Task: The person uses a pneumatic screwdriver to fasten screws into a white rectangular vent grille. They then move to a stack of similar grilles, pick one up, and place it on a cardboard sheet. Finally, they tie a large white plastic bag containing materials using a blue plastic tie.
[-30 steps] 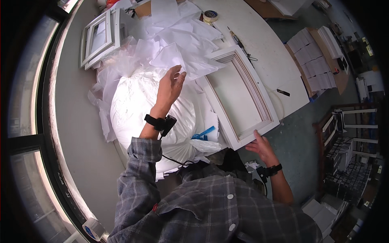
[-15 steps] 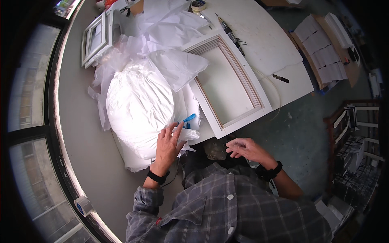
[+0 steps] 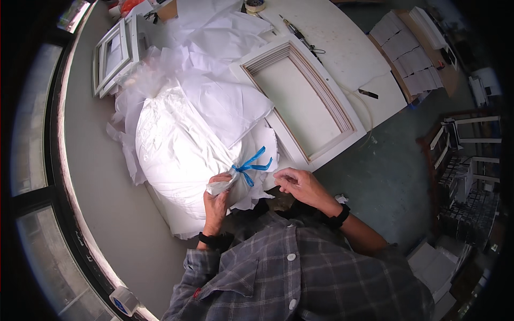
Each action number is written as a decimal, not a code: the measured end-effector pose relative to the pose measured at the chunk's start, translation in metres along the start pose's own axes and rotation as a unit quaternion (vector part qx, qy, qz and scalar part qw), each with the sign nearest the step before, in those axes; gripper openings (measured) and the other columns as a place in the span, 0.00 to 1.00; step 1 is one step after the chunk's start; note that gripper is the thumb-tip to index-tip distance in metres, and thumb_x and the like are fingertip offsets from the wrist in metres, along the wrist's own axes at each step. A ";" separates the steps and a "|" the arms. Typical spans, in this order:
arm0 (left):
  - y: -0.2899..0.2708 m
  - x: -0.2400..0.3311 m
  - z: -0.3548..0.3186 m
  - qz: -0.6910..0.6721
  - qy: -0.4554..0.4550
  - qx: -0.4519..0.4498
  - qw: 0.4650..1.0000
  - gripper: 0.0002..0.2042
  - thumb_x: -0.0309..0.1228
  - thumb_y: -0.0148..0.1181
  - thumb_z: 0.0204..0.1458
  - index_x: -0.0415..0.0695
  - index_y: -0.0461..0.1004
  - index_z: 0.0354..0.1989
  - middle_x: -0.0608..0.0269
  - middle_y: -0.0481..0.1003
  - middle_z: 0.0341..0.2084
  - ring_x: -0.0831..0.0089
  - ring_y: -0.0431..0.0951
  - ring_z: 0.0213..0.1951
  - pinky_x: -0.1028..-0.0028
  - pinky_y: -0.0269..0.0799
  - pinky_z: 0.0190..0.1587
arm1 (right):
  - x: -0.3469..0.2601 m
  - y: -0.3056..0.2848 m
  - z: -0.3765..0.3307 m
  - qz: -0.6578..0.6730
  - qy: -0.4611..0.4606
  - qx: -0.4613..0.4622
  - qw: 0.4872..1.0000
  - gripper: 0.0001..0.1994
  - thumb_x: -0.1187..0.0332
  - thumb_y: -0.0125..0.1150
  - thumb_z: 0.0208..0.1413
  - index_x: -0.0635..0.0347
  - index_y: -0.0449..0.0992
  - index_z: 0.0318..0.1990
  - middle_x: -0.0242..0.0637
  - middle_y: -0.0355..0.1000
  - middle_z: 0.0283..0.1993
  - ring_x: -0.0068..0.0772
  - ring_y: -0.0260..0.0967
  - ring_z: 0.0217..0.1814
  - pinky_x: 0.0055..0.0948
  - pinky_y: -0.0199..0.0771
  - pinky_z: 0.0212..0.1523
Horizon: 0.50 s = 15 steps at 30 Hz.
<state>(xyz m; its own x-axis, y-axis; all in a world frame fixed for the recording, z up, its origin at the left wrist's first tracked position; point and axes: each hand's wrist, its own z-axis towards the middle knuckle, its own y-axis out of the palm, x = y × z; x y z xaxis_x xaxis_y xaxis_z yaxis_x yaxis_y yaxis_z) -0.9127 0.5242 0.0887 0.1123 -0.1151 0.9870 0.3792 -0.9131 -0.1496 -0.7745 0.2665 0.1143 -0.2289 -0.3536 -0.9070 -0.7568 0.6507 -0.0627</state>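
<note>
A large, bulging white plastic bag [image 3: 174, 155] lies on the table in front of me. My left hand [image 3: 216, 206] is closed around a gathered end of the bag, with a bit of film poking out above the fingers. Just beyond that grip, a blue tie [image 3: 247, 168] is knotted around the bag, its loose ends spreading to the right. To the right of the tie hovers my right hand [image 3: 302, 186], its fingers loosely bent and slightly apart, holding nothing that I can see. The bag's contents are hidden.
A white rectangular frame [image 3: 342, 107] lies right of the bag. Behind it are a pen-like tool with a cord [image 3: 300, 35] and a tape roll [image 3: 255, 5]. Crumpled translucent sheeting [image 3: 214, 37] and a smaller white frame [image 3: 115, 56] sit at the far left.
My left hand has gone from resting on the bag to gripping its gathered end. The blue tie now shows more fully, and my right hand has moved left toward it.
</note>
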 end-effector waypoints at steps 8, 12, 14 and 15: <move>-0.013 -0.024 0.010 -0.075 -0.033 -0.045 0.996 0.06 0.19 0.61 0.55 0.38 0.77 0.41 0.57 0.79 0.46 0.65 0.76 0.51 0.69 0.69 0.56 | 0.012 0.062 0.035 0.182 0.065 0.071 0.979 0.20 0.53 0.60 0.68 0.66 0.77 0.47 0.30 0.73 0.30 0.19 0.72 0.27 0.23 0.75 0.30; -0.011 -0.006 0.010 0.086 0.113 -0.085 0.986 0.08 0.25 0.65 0.53 0.40 0.78 0.41 0.54 0.79 0.47 0.61 0.79 0.48 0.67 0.72 0.52 | 0.007 0.085 0.055 0.335 0.078 0.182 0.921 0.16 0.54 0.60 0.68 0.60 0.78 0.43 0.30 0.73 0.31 0.19 0.71 0.26 0.23 0.77 0.30; -0.013 -0.001 0.008 0.126 0.159 -0.100 0.974 0.12 0.22 0.64 0.48 0.43 0.78 0.42 0.55 0.80 0.48 0.55 0.79 0.49 0.64 0.73 0.52 | 0.002 0.086 0.055 0.316 0.057 0.201 0.925 0.15 0.55 0.61 0.68 0.61 0.79 0.42 0.30 0.74 0.31 0.19 0.72 0.26 0.24 0.78 0.30; -0.013 -0.002 0.006 0.136 0.169 -0.102 0.971 0.13 0.20 0.63 0.46 0.43 0.78 0.42 0.56 0.80 0.48 0.55 0.79 0.49 0.64 0.73 0.53 | 0.001 0.088 0.052 0.296 0.034 0.198 0.934 0.15 0.57 0.60 0.68 0.62 0.80 0.40 0.30 0.75 0.31 0.19 0.72 0.27 0.25 0.78 0.32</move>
<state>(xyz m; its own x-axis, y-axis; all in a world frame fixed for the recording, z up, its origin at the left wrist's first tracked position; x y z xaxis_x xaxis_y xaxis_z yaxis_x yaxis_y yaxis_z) -0.9125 0.5390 0.0887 -0.1385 -0.4526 0.8809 0.1841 -0.8857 -0.4261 -0.8089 0.3584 0.0861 -0.5830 0.1143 -0.8044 -0.2021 0.9385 0.2799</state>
